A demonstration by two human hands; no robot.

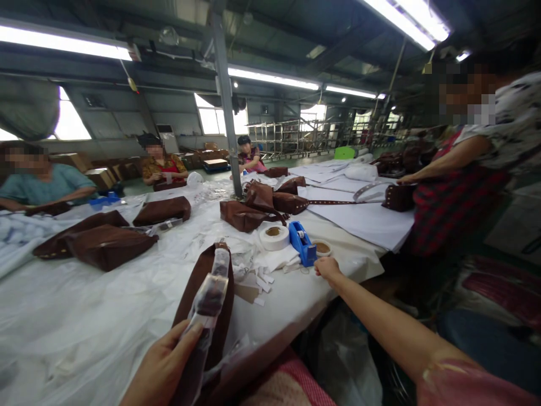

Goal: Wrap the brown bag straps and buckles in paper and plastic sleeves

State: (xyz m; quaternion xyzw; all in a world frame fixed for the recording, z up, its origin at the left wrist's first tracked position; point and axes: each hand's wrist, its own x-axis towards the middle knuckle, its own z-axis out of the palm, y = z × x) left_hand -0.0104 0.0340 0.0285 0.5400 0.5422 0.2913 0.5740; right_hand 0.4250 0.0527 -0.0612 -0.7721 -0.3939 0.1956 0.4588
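My left hand (163, 366) is at the bottom edge, fingers wrapped round the near end of a brown bag strap (210, 293) partly covered in clear plastic film. The strap runs away from me across the white-covered table (84, 316). My right hand (326, 267) reaches far out to the table's right edge, fingers curled, right beside a blue tape dispenser (302, 241); what it pinches, if anything, is hidden. A white tape roll (274, 237) and another roll (323, 247) sit next to the dispenser. Small white paper pieces (260, 281) lie between the strap and the dispenser.
Brown bags (107, 245) lie at the left, more brown bags (253, 208) near a metal post (228, 107). A person in a red checked apron (448, 208) stands at the right touching a brown bag (399, 197). Three seated people work at the far side.
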